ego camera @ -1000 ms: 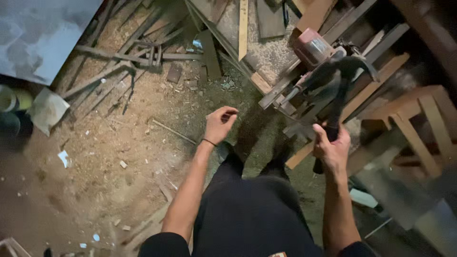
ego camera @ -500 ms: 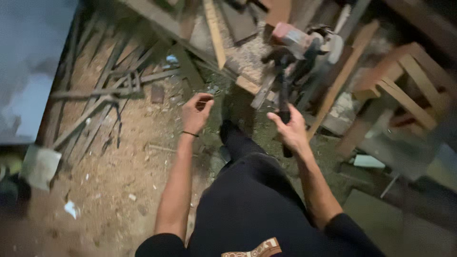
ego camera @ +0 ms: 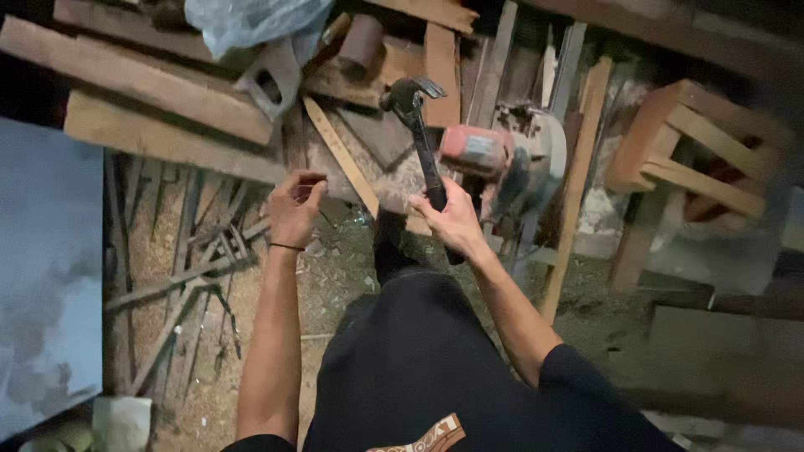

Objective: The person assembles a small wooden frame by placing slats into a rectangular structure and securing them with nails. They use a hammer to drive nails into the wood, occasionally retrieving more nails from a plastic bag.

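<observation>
Claw hammer (ego camera: 419, 134) upright in the right hand (ego camera: 452, 222), over a floor littered with wood.

Gripped low on the dark handle, head up above the fist, just beside a red circular saw (ego camera: 494, 159). Left hand (ego camera: 295, 208) raised apart from it, fingers curled with tips pinched narrow; whether holding anything, cannot tell. Planks (ego camera: 159, 105) stacked beyond, wooden stool (ego camera: 687, 142) off right, thin strips (ego camera: 193, 268) scattered on sawdust at left.

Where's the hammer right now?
In the head view, the claw hammer stands upright in the right hand, upper centre, just left of the red circular saw.
</observation>
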